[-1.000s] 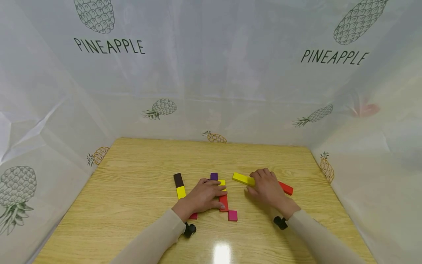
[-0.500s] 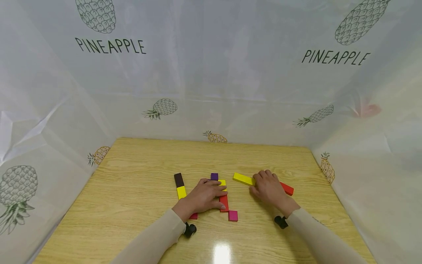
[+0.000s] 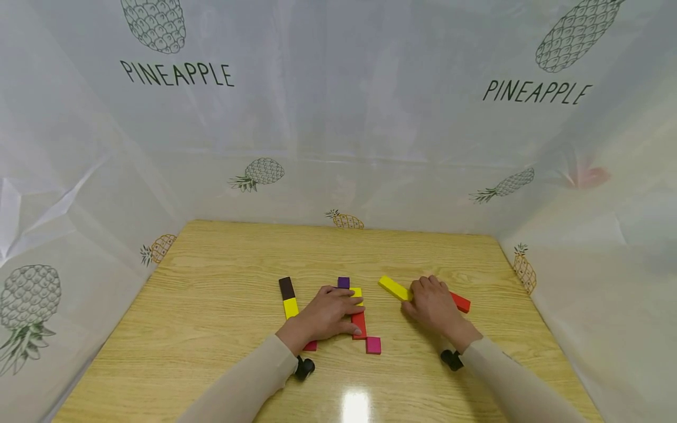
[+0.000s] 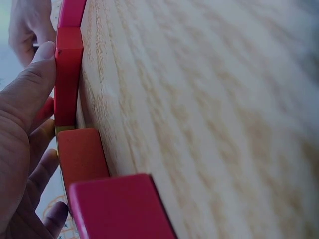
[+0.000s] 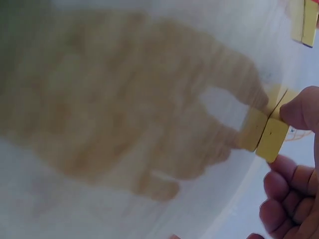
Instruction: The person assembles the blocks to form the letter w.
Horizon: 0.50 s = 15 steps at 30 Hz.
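Observation:
My left hand (image 3: pixel 328 314) rests palm down over a row of blocks. Its thumb lies on a red block (image 3: pixel 359 329), and its fingers spread over the yellow block (image 3: pixel 356 292) just beyond. In the left wrist view the thumb touches the side of that red block (image 4: pixel 68 74). On the right, my right hand (image 3: pixel 433 305) pinches the near end of a long yellow block (image 3: pixel 394 288) between thumb and fingers. The right wrist view shows this yellow block (image 5: pixel 271 139) at the fingertips, mirrored in the glossy tabletop. A red block (image 3: pixel 461 302) lies behind the right hand, partly hidden.
Left of the left hand runs a line of blocks: dark brown (image 3: pixel 287 288), yellow (image 3: pixel 290 308) and red-pink (image 3: pixel 310 346), partly under the forearm. A purple block (image 3: pixel 344 282) sits beyond the fingers, a pink cube (image 3: pixel 373 345) nearer. Pineapple-print sheeting (image 3: pixel 338 117) encloses the wooden table (image 3: pixel 238 252).
My right hand has shifted slightly right and toward me, and the long yellow block has turned a little, its far end moving right. My left hand has stayed in place.

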Motion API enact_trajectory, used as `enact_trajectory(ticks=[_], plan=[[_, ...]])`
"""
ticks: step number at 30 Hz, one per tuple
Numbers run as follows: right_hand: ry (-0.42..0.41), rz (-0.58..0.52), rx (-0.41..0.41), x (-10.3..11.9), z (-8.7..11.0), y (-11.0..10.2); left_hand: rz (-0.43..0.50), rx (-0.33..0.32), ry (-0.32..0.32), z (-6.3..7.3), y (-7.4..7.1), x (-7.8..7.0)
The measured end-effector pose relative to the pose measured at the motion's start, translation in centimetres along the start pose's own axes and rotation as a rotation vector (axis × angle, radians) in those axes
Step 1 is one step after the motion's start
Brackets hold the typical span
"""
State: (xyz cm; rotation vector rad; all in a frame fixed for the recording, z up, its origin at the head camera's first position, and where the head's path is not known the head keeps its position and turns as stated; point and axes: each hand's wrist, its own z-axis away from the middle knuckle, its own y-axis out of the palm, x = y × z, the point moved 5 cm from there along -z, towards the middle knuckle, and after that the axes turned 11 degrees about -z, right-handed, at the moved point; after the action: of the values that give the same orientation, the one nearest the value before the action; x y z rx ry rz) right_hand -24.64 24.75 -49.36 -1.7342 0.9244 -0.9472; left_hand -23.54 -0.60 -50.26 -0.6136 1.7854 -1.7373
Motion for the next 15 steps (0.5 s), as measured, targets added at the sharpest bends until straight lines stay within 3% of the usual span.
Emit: enact_trajectory(ticks=[8,15], plan=[[0.057,-0.031,-0.003,0.8,1.5,0.0,-0.006,-0.010,0.005,0.0,0.4,0.2],[-0.083,-0.009,0.092,2.9,2.1,0.1,-0.009,-0.009,0.004,-0.2,0.8,0.3]])
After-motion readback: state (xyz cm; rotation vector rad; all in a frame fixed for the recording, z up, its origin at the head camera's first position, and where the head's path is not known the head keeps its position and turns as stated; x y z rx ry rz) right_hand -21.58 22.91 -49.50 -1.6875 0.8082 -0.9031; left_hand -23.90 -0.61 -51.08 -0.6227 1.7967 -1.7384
